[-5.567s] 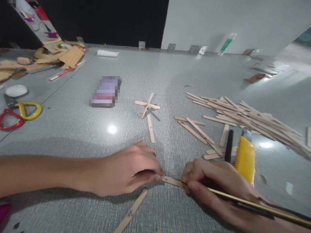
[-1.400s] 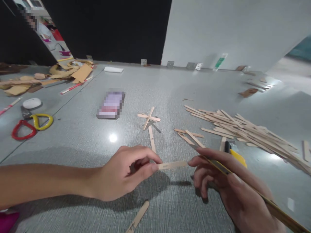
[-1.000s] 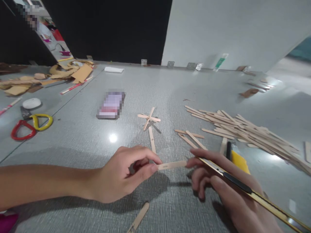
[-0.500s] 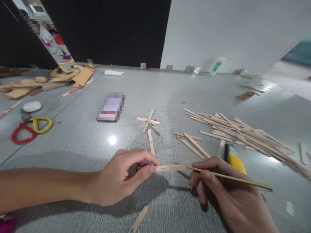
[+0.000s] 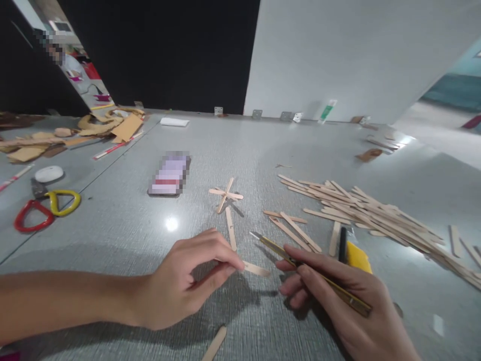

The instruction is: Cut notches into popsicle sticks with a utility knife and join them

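The left hand point(image 5: 180, 273) pinches a stick point(image 5: 257, 269) at its three o'clock; the right hand point(image 5: 343, 318) pinches a knife point(image 5: 276, 248). Best hold the stick firmly, blade point(image 5: 255, 234) away from skin.

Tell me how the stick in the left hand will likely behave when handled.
The stick is probably stiff: it juts straight from the left hand with no visible sag. It's likely light, as a thumb-and-finger pinch at one end seems enough to hold it. Looking flat and thin, it would probably slide rather than roll if pushed.
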`<state>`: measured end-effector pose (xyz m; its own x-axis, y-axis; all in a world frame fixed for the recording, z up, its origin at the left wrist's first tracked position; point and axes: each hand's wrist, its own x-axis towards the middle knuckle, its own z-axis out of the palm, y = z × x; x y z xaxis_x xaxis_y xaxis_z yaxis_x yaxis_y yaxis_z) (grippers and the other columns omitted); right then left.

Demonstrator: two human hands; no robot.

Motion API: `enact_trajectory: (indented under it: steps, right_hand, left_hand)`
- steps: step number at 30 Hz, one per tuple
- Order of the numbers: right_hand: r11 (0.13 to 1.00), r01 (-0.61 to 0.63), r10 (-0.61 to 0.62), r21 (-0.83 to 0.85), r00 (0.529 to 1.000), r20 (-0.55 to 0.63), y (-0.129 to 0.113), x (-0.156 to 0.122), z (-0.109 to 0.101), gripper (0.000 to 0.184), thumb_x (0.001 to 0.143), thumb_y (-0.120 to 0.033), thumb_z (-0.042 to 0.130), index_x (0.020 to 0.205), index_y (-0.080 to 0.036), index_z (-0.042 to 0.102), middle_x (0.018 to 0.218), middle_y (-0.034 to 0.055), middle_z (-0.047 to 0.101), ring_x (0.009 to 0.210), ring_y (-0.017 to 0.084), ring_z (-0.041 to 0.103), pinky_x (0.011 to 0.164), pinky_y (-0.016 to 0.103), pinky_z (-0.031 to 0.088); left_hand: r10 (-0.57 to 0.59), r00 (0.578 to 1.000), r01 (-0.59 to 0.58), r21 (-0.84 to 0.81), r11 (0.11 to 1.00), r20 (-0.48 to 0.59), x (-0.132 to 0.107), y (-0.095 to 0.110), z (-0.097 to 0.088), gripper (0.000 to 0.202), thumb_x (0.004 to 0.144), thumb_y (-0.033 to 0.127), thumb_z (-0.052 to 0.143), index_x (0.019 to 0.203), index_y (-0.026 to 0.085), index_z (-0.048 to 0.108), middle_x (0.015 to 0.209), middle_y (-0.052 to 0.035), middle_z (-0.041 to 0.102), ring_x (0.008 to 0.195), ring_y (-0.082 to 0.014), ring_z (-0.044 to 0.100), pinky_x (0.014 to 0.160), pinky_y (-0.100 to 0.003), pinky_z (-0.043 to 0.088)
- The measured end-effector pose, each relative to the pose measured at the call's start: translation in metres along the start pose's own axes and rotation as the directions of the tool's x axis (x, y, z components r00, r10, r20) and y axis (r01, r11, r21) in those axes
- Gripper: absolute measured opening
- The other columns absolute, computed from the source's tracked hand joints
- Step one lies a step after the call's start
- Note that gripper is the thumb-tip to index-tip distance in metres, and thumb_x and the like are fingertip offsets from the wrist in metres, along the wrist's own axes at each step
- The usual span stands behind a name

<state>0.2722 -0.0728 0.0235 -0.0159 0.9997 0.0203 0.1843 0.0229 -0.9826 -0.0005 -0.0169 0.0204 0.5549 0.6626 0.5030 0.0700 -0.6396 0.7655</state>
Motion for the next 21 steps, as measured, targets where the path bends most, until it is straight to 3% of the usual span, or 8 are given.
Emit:
enact_trajectory:
  steps: [6,10,15,21]
  right_hand:
    - [0.993,-0.120,0.121,0.007,0.991,-0.057,-0.008,-0.001,0.002,0.034,0.089,-0.050,0.086,0.105,-0.020,0.088,0.083,0.0110,0.086,0.072,0.028,0.084,0.071,0.040,0.074]
    - [0.985,-0.169,0.170,0.020,0.982,-0.082,-0.013,-0.001,0.004,0.034,0.084,-0.051,0.089,0.097,-0.021,0.089,0.078,0.0095,0.085,0.068,0.026,0.082,0.066,0.034,0.073]
    - [0.995,-0.092,0.094,0.028,0.987,-0.128,-0.011,0.001,0.003,0.041,0.094,-0.060,0.076,0.103,-0.022,0.087,0.080,0.0100,0.085,0.067,0.021,0.081,0.062,0.027,0.069]
    - [0.993,-0.105,0.102,-0.053,0.993,-0.057,-0.002,0.005,-0.004,0.039,0.095,-0.055,0.078,0.108,-0.019,0.086,0.089,0.0129,0.087,0.078,0.026,0.085,0.074,0.034,0.073]
  left_hand:
    - [-0.013,1.000,0.013,-0.046,0.999,-0.007,-0.003,-0.002,0.001,0.022,0.100,0.002,0.058,0.109,0.021,0.068,0.088,-0.0004,0.067,0.082,-0.0115,0.062,0.078,-0.025,0.051]
    - [-0.070,0.997,0.067,-0.077,0.995,-0.030,-0.003,-0.002,0.002,0.018,0.101,0.006,0.060,0.108,0.021,0.067,0.089,0.0002,0.067,0.081,-0.0111,0.063,0.076,-0.024,0.052]
    - [-0.134,0.991,0.131,-0.080,0.988,-0.031,-0.004,-0.001,0.003,0.012,0.102,0.011,0.062,0.104,0.021,0.067,0.088,0.0006,0.067,0.080,-0.0110,0.063,0.075,-0.023,0.052]
    - [-0.168,0.986,0.166,-0.070,0.984,-0.021,-0.003,-0.002,0.002,0.010,0.102,0.013,0.062,0.103,0.021,0.068,0.087,0.0000,0.068,0.079,-0.0123,0.064,0.075,-0.026,0.052]
